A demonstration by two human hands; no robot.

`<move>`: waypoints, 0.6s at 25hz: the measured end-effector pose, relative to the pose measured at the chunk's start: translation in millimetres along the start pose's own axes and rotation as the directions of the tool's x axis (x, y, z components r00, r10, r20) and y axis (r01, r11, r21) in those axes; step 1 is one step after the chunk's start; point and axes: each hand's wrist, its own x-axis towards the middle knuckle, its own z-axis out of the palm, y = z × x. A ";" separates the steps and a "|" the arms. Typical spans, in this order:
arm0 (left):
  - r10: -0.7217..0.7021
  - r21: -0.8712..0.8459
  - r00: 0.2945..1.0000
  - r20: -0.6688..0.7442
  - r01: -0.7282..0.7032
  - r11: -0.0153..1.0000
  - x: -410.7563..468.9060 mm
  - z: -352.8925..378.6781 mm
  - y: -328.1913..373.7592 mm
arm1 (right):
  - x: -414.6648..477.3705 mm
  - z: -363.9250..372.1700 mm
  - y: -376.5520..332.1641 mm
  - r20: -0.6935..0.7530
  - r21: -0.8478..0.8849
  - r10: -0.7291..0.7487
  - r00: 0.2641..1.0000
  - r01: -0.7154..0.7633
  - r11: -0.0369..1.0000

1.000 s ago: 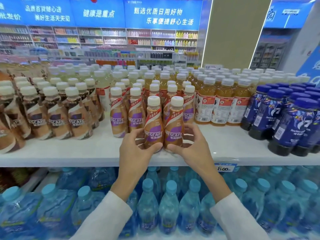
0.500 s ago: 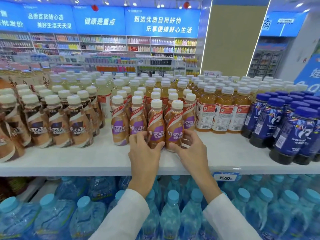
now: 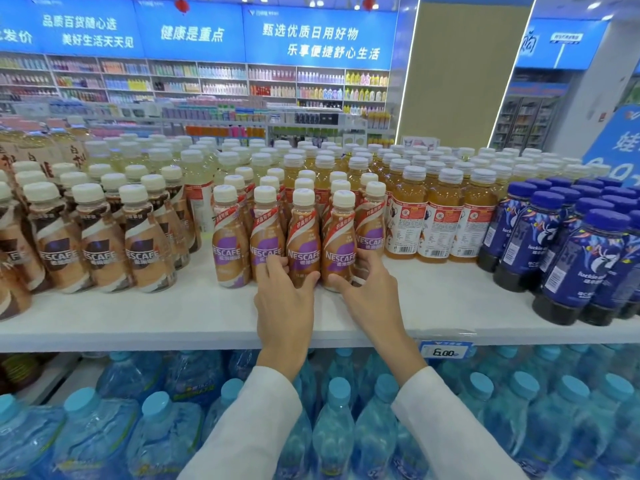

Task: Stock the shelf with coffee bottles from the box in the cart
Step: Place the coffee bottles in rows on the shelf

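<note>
- Both hands have pushed their bottles back from the shelf (image 3: 138, 317) edge since a second ago. The pair now stands level with the front purple-label row.
- White sleeves (image 3: 249, 427) are cut off by the bottom edge and cross in front of the water bottles (image 3: 332, 420) on the lower tier.
- Left hand (image 3: 284, 299) grasps the left bottle (image 3: 303, 244) low down, with the thumb across its front and the fingers curled round its left side.
- Right hand (image 3: 367, 296) grasps the right bottle (image 3: 341, 247) the same way, thumb in front and fingers wrapped round its right side.
- Both bottle bases are hidden behind the hands, so I cannot tell whether they rest fully on the shelf. The fingertips are out of sight behind the bottles.
- Each bottle is upright, tan coffee with a white cap, a red band and a purple NESCAFE label. The two are touching.
- Brown-label bottles (image 3: 100, 244) stand to the left, tea bottles (image 3: 440, 223) just to the right, and more rows behind.
</note>
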 end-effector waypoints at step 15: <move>0.084 0.140 0.995 0.061 -0.092 0.986 -36.0 -41.6 -23.2 | -58.3 -8.1 -3.7 0.068 -0.098 -0.041 0.997 0.048 0.994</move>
